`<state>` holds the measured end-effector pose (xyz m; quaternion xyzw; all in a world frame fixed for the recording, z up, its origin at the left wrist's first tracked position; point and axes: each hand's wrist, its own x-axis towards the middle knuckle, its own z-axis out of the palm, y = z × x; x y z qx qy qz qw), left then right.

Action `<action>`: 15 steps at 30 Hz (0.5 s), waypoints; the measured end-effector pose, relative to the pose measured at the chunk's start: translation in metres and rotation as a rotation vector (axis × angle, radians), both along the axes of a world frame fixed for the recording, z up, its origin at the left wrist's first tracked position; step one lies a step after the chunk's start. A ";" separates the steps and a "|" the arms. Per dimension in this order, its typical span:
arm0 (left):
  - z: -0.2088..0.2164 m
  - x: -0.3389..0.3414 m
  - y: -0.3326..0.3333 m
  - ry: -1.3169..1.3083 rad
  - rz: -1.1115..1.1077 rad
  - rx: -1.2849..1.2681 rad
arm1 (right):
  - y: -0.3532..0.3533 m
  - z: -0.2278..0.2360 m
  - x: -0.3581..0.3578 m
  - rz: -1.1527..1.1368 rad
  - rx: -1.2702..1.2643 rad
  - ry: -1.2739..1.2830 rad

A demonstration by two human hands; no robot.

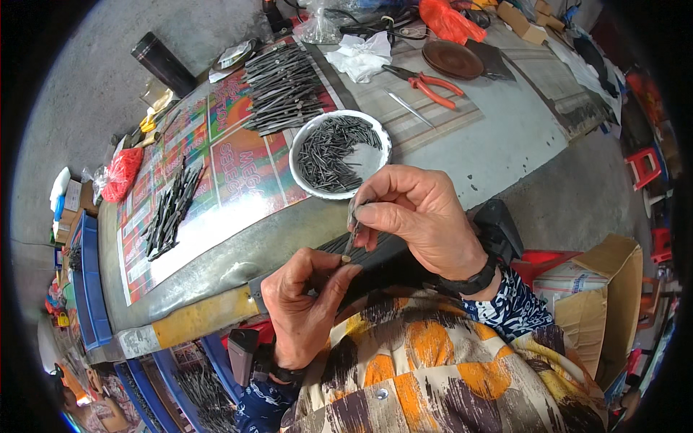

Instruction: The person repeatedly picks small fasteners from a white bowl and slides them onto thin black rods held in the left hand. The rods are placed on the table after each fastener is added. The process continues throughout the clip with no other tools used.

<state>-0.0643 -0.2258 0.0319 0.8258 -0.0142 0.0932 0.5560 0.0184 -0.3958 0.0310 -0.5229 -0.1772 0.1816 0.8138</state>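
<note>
My left hand (307, 292) pinches the lower end of a thin dark rod (351, 244), whose light tip shows by the thumb. My right hand (422, 220) grips the rod's upper part between thumb and fingers, so that part is mostly hidden. Just beyond the right hand stands a round white bowl (294, 167) of short dark pin-like pieces (328, 155), with a patch of its bottom bare. Behind the bowl, many dark rods (285, 86) with pale ends lie in rows. A smaller pile of dark rods (173, 206) rests farther left on the printed sheet (249, 169).
Red-handled pliers (426, 85), tweezers (410, 108), white tissue (361, 58) and a brown round dish (452, 59) lie at the back. A black flask (162, 63) is at far left. Blue trays (90, 281) line the left side; an open cardboard box (613, 303) sits right.
</note>
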 end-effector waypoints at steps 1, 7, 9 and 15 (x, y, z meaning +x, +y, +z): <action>0.000 0.000 0.000 0.000 0.003 -0.005 | 0.000 0.000 0.000 0.001 0.001 0.002; -0.004 -0.002 -0.003 -0.050 0.029 0.076 | -0.002 -0.001 0.004 0.033 -0.027 0.001; -0.007 -0.001 -0.004 -0.105 0.032 0.106 | -0.003 -0.001 0.004 0.033 -0.067 -0.008; -0.011 0.002 -0.004 -0.145 0.054 0.132 | 0.000 0.000 0.000 0.001 -0.178 -0.070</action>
